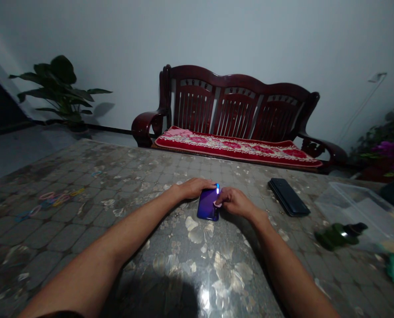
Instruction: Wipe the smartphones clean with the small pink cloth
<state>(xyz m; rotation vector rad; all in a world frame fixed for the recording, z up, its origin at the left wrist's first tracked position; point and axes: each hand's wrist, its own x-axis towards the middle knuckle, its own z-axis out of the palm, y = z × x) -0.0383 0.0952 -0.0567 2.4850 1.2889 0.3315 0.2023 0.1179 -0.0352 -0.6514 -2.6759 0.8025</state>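
Head view: my left hand is closed over the far left corner of the glossy purple-blue phone, pinning it flat to the glassy stone-patterned table. The phone lies at the middle of the table, between my two hands, with a small bright light glowing at its far right corner. My right hand has its fingers curled together, pinching a small pale pad against the phone's right edge; what the pad is made of I cannot tell.

I judge this to be work on the phone's back or edge, with one hand steadying and the other pressing. Any further stroke calls for light pressure, with the left hand's hold kept firm so that the slick phone does not skate on the glass.

To the right lie a flat black phone, a dark green bottle on its side and a clear plastic box. Coloured rubber bands lie well off to the left.
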